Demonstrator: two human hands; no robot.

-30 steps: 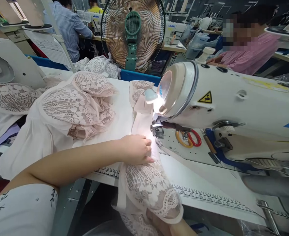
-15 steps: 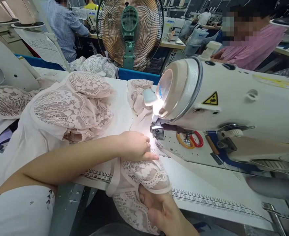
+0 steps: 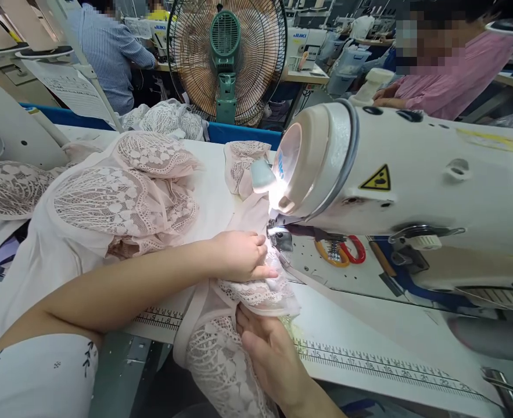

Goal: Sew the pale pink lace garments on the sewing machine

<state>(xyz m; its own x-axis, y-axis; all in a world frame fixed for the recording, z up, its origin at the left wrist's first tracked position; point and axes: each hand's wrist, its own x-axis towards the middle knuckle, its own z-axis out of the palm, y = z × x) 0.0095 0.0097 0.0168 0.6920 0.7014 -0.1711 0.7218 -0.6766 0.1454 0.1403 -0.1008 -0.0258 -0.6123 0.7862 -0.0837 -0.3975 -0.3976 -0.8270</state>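
A pale pink lace garment (image 3: 221, 354) runs from under the sewing machine's (image 3: 413, 174) needle area down over the table's front edge. My left hand (image 3: 241, 256) lies on the fabric just left of the presser foot, palm down, index finger stretched out and the others curled. Below it, at the table edge, my right hand (image 3: 271, 354) holds the lower part of the garment, its fingertips hidden under the lace. A narrow pale strip (image 3: 308, 280) trails from the foot to the right.
More lace garments (image 3: 103, 203) are heaped at the left. Scissors with red and orange handles (image 3: 352, 249) lie beneath the machine arm. Behind the table stand a large fan (image 3: 226, 64) and two people at other stations. A ruler strip (image 3: 369, 363) follows the front edge.
My right hand has moved up and slightly left, and the hanging lace has shifted left with it. The fabric beside the foot has moved a little. My left hand stays nearly in place.
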